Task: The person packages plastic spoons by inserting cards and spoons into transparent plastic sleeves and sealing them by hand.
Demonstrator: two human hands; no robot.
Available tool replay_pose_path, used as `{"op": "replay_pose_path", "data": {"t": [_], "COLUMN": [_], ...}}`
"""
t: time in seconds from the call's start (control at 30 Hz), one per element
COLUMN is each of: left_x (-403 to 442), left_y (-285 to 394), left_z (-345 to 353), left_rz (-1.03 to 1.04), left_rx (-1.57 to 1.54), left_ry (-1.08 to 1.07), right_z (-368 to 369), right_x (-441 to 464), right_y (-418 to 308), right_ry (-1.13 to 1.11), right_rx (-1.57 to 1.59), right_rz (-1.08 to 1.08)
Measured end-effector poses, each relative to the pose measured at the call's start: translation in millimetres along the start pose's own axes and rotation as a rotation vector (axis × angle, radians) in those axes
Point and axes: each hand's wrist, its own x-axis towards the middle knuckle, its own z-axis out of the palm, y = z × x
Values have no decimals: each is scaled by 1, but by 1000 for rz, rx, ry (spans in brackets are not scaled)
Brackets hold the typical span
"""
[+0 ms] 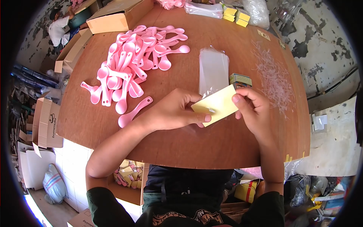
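A pale yellow card point(216, 104) is held tilted above the table, with a small shiny patch on its face. My left hand point(181, 109) grips its left end, thumb on top. At the card's upper right corner, my right hand point(251, 108) pinches it between thumb and fingers. Just beyond the card lies a stack of clear plastic bags point(213, 68), partly hidden by it. A small stack of printed cards point(241, 80) sits behind my right fingers. One pink spoon point(134, 112) lies beside my left forearm, apart from a large pile of pink spoons point(130, 62).
Thin plastic strips point(274, 77) are scattered on the right of the brown table point(170, 151). Along the far edge are a cardboard box point(117, 17), more bags point(204, 10) and yellow card stacks point(235, 15). Below stands a box of packed pieces point(128, 176). Another person point(58, 30) is at far left.
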Motion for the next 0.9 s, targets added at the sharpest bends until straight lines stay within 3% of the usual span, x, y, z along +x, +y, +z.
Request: {"op": "replay_pose_path", "data": {"t": [0.17,0.27,0.37,0.53,0.7,0.9], "left_x": [-1,-4,-4,0,-3,-2], "left_y": [4,6,6,-2,4,1], "left_z": [-5,-1,1,-2,0,1], "left_rz": [-1,-143,-59,58,57,126], "left_rx": [160,99,179,218,183,276], "left_ry": [-65,-141,-151,18,60,82], "right_z": [-3,-1,14,15,15,19], "right_x": [0,-1,-5,-5,-1,-3], "right_y": [-1,-4,1,11,17,14], "right_ry": [-5,-125,-52,65,-125,-242], "right_rx": [7,-88,-30,115,-8,123], "right_rz": [-5,-9,-35,-56,-231,-142]}}
